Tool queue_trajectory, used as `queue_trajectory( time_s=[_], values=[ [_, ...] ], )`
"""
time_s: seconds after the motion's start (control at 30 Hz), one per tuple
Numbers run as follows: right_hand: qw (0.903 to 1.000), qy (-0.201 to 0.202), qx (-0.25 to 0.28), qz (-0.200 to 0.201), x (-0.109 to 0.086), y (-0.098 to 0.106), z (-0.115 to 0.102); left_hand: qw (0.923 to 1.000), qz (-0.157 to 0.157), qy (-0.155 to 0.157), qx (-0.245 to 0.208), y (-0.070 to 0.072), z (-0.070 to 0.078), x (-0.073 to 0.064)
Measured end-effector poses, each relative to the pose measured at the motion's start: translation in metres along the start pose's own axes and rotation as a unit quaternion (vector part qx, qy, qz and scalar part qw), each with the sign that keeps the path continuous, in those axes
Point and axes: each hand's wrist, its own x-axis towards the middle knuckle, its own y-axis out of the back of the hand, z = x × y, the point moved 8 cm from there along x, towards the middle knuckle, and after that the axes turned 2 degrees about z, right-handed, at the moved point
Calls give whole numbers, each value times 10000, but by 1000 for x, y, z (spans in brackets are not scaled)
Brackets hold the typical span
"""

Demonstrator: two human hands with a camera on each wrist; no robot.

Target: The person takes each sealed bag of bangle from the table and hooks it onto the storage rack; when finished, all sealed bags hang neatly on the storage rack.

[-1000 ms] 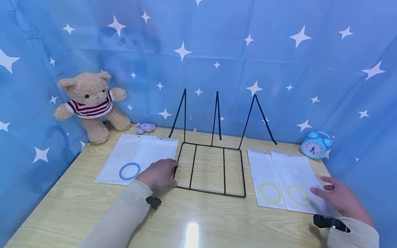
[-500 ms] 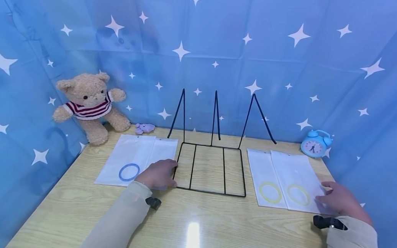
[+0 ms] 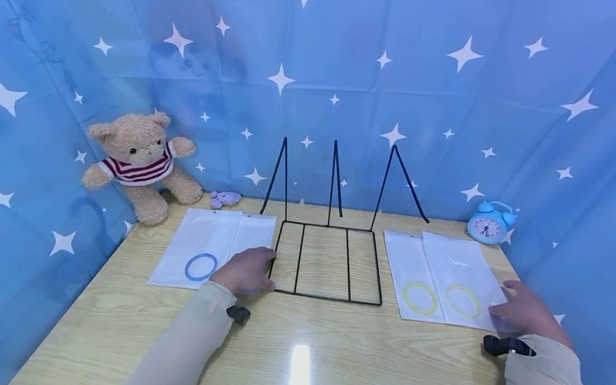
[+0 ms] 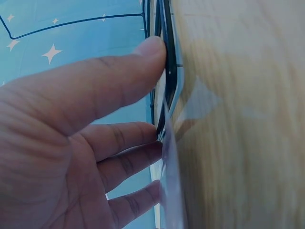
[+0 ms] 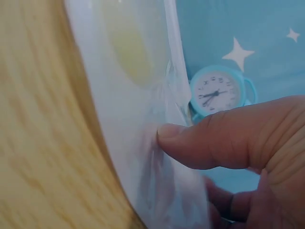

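Note:
A black wire rack point(image 3: 324, 299) with three upright bent prongs stands mid-table. My left hand point(image 3: 246, 270) is at its front-left corner; in the left wrist view the thumb touches the wire point(image 4: 170, 71) and the fairly straight fingers rest beside it. On the right lie two overlapping flat frosted plastic bags, an inner bag point(image 3: 404, 259) and an outer bag point(image 3: 459, 260), each showing a yellow ring. My right hand point(image 3: 530, 312) pinches the outer bag's near right edge, its plastic creased under the thumb point(image 5: 190, 140) in the right wrist view.
More frosted bags point(image 3: 206, 227) lie left of the rack, one showing a blue ring point(image 3: 201, 267). A teddy bear point(image 3: 138, 160) and a small purple toy point(image 3: 225, 199) are at the back left. A blue alarm clock point(image 3: 490, 223) stands back right, before the starry curtain point(image 3: 344, 52).
My right hand has moved slightly leftward onto the outer bag's edge and taken hold of it. That bag has shifted slightly and shows a new crease. The left hand and rack stay put.

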Motion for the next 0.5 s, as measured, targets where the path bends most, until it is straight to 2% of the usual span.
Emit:
queue_trajectory(
  time_s=[0.17,0.37,0.5],
  values=[
    [9998,106,96,113,-1,1,-5,10000,-4,0,-19,-1,-1,0],
    [9980,93,609,-138,-9,1,-12,10000,-4,-22,-63,0,0,0],
    [9971,251,643,-315,-14,4,-17,10000,8,-13,-47,0,0,1]
  ],
)
